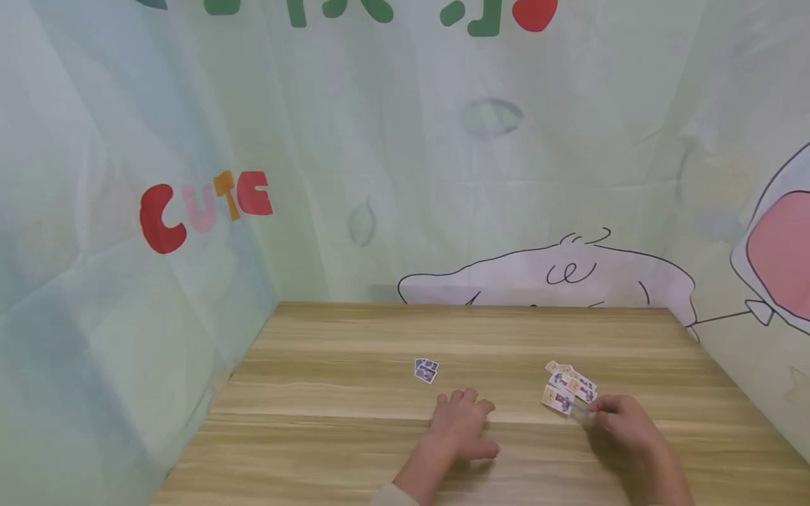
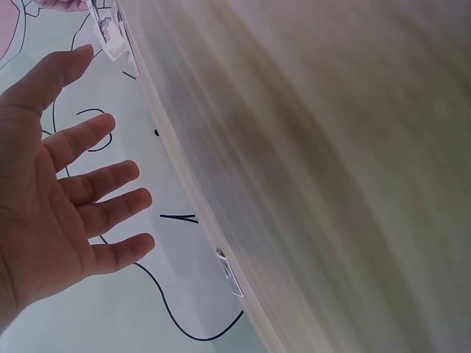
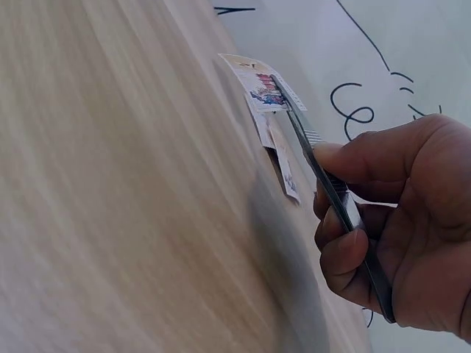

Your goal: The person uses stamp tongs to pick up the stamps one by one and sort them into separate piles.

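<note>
My right hand [image 1: 629, 425] pinches a pair of metal tweezers [image 3: 328, 187] between thumb and fingers. At the tweezers' tips is a small printed paper card [image 3: 249, 79], tan and white with a red and blue figure; in the right wrist view it sits above other cards [image 3: 283, 165]. From the head these tan cards [image 1: 582, 384] lie overlapping in a loose group. My left hand [image 1: 462, 425] holds nothing, its fingers spread, low over the middle of the table. Beyond it, to the left, lies a small fanned group of dark purple cards [image 1: 427, 370].
The wood-grain table [image 1: 304, 443] runs back to a pale printed cloth [image 1: 380, 154], which hangs behind it and along both sides. The cloth bears coloured letters and a line-drawn cartoon animal.
</note>
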Demonstrator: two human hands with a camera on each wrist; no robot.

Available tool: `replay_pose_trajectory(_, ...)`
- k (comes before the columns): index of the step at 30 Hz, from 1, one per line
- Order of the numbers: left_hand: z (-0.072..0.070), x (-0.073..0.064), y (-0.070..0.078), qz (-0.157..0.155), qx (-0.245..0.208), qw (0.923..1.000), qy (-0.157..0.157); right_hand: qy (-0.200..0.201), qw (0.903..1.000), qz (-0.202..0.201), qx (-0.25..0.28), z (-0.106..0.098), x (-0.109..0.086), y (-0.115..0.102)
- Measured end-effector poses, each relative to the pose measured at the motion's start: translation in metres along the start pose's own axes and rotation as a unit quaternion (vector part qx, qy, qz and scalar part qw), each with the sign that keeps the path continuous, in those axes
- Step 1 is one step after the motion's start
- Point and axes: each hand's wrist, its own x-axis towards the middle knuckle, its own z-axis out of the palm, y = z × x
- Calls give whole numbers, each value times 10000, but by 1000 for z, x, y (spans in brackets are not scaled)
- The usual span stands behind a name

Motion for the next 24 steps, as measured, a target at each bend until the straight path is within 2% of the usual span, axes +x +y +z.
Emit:
replay_pose_trajectory(8, -1, 9, 7, 87, -13, 9999, -118, 124, 9999, 92, 28, -1, 4, 15)
replay_pose_trajectory(17, -1, 19, 16, 162, 197, 9996, -105, 151, 9983, 491, 263, -9, 7, 15)
replay_pose_trajectory(24, -1, 24, 19, 161, 114, 9997, -147, 213, 9979, 543, 281, -8, 10, 15)
